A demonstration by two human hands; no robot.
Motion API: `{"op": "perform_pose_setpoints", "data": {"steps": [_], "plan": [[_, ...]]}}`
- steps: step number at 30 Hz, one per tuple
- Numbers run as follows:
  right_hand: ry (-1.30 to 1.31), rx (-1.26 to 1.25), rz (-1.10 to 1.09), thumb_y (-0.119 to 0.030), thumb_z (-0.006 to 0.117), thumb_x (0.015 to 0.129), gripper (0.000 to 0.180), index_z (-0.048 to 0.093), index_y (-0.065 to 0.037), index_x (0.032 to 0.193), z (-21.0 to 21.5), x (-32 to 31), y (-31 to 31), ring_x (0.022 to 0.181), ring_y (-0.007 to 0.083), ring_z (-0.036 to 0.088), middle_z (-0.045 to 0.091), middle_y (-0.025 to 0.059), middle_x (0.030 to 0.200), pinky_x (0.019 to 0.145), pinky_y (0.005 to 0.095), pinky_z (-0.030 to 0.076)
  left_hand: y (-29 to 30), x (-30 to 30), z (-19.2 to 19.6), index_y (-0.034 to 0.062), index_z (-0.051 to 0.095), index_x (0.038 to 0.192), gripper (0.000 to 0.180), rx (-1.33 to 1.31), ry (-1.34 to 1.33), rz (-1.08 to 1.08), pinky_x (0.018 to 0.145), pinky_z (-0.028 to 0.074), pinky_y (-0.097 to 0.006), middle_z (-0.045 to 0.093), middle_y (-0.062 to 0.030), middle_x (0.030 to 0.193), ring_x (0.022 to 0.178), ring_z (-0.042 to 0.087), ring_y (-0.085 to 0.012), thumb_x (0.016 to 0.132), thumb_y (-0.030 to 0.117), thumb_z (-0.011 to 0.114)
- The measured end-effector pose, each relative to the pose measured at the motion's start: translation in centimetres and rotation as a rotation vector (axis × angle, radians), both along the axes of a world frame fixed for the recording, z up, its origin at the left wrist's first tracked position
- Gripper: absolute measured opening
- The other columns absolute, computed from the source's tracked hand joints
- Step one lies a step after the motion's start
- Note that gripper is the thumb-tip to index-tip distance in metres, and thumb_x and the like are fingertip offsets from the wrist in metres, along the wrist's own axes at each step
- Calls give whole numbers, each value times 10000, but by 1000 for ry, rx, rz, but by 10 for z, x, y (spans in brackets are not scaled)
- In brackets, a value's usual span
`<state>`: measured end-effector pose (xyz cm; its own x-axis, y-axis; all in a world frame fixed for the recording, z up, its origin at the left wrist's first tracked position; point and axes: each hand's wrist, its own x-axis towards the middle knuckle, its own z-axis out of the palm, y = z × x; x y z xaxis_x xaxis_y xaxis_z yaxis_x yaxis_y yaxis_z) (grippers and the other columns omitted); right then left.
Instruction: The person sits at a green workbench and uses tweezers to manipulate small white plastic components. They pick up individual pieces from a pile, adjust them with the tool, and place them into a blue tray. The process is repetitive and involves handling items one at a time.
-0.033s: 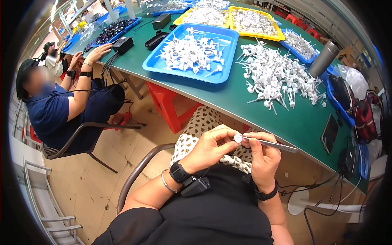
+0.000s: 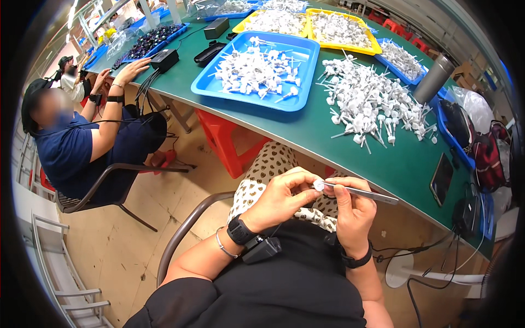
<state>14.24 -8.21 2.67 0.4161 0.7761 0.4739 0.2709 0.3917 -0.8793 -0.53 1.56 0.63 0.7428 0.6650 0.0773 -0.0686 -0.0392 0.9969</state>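
Note:
Above my lap, my left hand (image 2: 285,197) pinches a small round white plastic part (image 2: 318,185) between thumb and fingertips. My right hand (image 2: 353,210) is closed around flat silver metal tweezers (image 2: 372,193), whose narrow end meets the white part. Their wide end points right, towards the table edge. On the green table ahead, a blue tray (image 2: 202,85) holds many white parts with thin stems. A loose heap of similar white parts (image 2: 369,104) lies to the right of this tray.
Behind stand yellow trays (image 2: 377,48) of white parts. A grey metal flask (image 2: 435,79), a phone (image 2: 441,179) and bags (image 2: 486,158) are at the right. To the left, another person (image 2: 82,134) sits at the table. A red stool (image 2: 219,136) is under it.

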Motion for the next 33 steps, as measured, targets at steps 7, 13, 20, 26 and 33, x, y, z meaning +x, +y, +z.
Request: {"op": "perform_pose_setpoints", "data": {"steps": [7, 13, 20, 26, 33], "plan": [[-59, -5, -25, -24, 631, 979, 101, 631, 51, 1047, -1, 0, 0, 855, 172, 717, 714, 114, 971, 783, 280, 583, 0, -1, 3, 14, 666, 1157, 187, 73, 7, -13, 763, 513, -224, 612, -4, 1034, 895, 612, -62, 982, 79, 648], [26, -31, -13, -17, 621, 983, 96, 628, 52, 1049, 1, -2, 1, 854, 165, 717, 714, 111, 970, 785, 278, 584, 1, -1, -2, 12, 644, 1189, 210, 46, -4, -36, 760, 504, -225, 608, -3, 1027, 901, 602, -60, 990, 79, 634], [-10, -26, -11, -8, 614, 984, 92, 628, 55, 1050, 0, -1, 0, 865, 161, 716, 713, 109, 967, 794, 277, 584, 1, -2, -1, 8, 640, 1188, 209, 38, -10, -43, 758, 494, -227, 598, -4, 1023, 897, 597, -63, 993, 80, 630], [65, -37, 6, -15, 603, 992, 98, 626, 64, 1046, 1, -2, 1, 859, 167, 716, 707, 109, 967, 791, 275, 587, 0, -2, 1, 10, 642, 1185, 203, -26, -39, -57, 760, 495, -233, 598, -11, 1031, 902, 602, -68, 997, 84, 622], [49, -45, -2, -19, 602, 993, 100, 619, 66, 1044, 0, -2, 0, 854, 169, 718, 709, 114, 966, 787, 279, 591, 0, -3, 1, 14, 644, 1189, 210, -34, -40, -70, 762, 495, -229, 608, -14, 1047, 911, 606, -70, 995, 92, 629]]}}
